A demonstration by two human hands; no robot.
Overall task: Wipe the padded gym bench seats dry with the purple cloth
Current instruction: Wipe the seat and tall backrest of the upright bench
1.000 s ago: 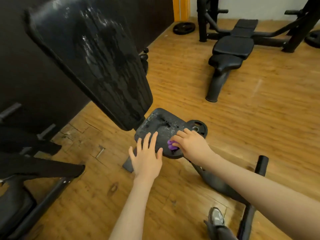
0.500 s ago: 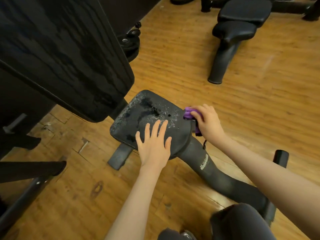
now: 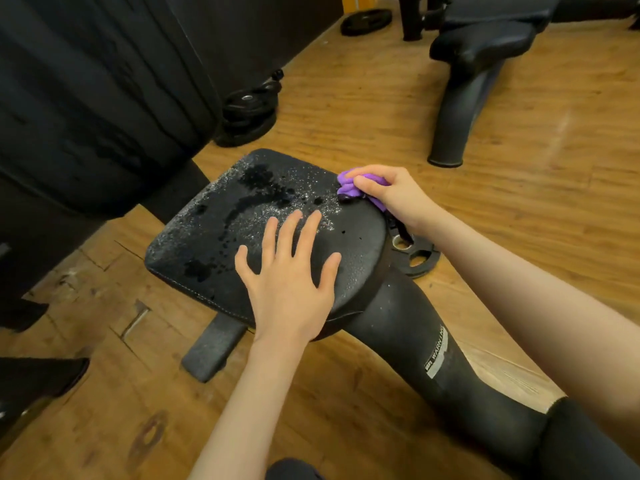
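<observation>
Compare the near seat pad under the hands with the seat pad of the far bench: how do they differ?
The near seat pad is covered with water droplets and dark wet patches; the far seat pad shows none. The left hand rests flat on the near one and the right hand holds the purple cloth at its edge; nothing touches the far one. Both are black and padded.

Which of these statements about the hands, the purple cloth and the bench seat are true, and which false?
1. The right hand holds the purple cloth bunched at the seat's far right edge. True.
2. The left hand grips a second cloth. False: it lies flat with fingers spread on the seat pad and holds nothing.
3. The seat pad is fully dry. False: droplets and dark wet patches cover its far half.
4. A weight plate lies on the wooden floor beside the seat. True.
5. The cloth is spread flat over the whole seat. False: it is crumpled in the right hand's grip.
</observation>
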